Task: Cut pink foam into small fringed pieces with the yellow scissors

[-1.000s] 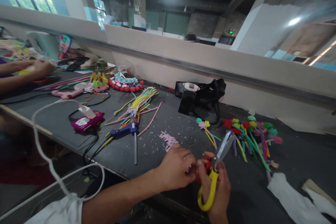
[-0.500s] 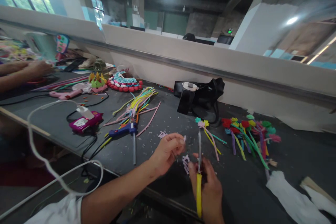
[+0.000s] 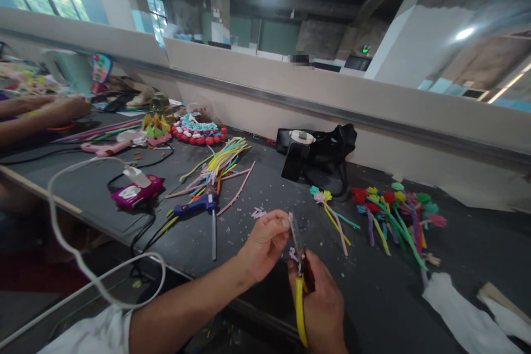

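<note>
Over the table [image 3: 269, 188], right hand [image 3: 323, 304] clasping yellow scissors [image 3: 299, 304], blades now leaning toward left hand [image 3: 265, 243], fingers [image 3: 284, 225] pinched.

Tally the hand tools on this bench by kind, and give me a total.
Glue guns: 2, the blue glue gun and the pink glue gun.
Scissors: 1, yellow-handled, in the right hand.
Total: 3.

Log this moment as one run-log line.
left hand: pinches pink piece | right hand: grips yellow-handled scissors, blades at piece | surface: dark table
</note>
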Available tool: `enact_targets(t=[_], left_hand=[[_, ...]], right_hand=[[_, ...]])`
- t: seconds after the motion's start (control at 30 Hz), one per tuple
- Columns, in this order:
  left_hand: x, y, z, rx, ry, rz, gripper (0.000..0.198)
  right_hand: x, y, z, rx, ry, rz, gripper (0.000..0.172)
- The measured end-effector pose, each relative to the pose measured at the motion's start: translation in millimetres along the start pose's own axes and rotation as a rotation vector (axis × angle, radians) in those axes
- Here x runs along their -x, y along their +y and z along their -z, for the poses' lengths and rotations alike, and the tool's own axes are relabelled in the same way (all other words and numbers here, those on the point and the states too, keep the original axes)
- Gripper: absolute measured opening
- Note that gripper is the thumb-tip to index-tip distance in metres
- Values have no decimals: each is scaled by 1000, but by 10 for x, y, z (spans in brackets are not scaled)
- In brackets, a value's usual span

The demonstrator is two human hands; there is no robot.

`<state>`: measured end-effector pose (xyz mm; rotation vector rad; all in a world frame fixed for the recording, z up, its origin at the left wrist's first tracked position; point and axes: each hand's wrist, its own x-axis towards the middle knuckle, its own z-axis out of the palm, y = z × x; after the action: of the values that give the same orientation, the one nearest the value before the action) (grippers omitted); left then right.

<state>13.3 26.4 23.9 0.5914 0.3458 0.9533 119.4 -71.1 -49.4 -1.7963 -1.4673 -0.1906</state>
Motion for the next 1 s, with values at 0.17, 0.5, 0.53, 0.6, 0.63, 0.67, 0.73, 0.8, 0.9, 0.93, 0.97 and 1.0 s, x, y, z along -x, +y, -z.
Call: enact_targets(t=[0.17, 0.5, 0.53, 0.6, 0.63, 0.67, 0.73, 0.8, 0.9, 0.93, 0.97, 1.0], left_hand=[[-11, -20, 12, 9, 11, 0, 13], [-2, -18, 7, 8, 39, 11, 14], [0, -17, 3, 8, 38, 10, 14], [1, -15, -5, 10, 28, 3, 14], [1, -14, -8, 10, 24, -1, 13], [0, -13, -10, 8, 21, -3, 13], [0, -10, -13, 3, 22, -4, 12], [-2, -5, -11, 8, 28, 0, 11], [-11, 4, -1, 40, 23, 7, 10], [-15, 7, 4, 53, 17, 5, 10], [-19, 10, 8, 65, 9, -1, 9], [-23, 12, 11, 75, 2, -10, 9]], right_hand=[[0, 10, -10, 16, 17, 27, 40], [26, 33, -24, 8, 11, 37, 37], [27, 30, -24, 5, 11, 37, 36], [21, 15, -17, -14, -2, 28, 36], [14, 4, -10, -27, -2, 28, 35], [5, -8, -3, -42, -1, 28, 35], [-17, -37, 12, -70, 16, 33, 33], [-39, -66, 26, -97, 22, 31, 31], [-63, -96, 45, -135, -12, 3, 29], [-66, -101, 50, -139, -21, -7, 30], [-67, -103, 54, -137, -24, -16, 31], [-64, -101, 55, -128, -20, -20, 32]])
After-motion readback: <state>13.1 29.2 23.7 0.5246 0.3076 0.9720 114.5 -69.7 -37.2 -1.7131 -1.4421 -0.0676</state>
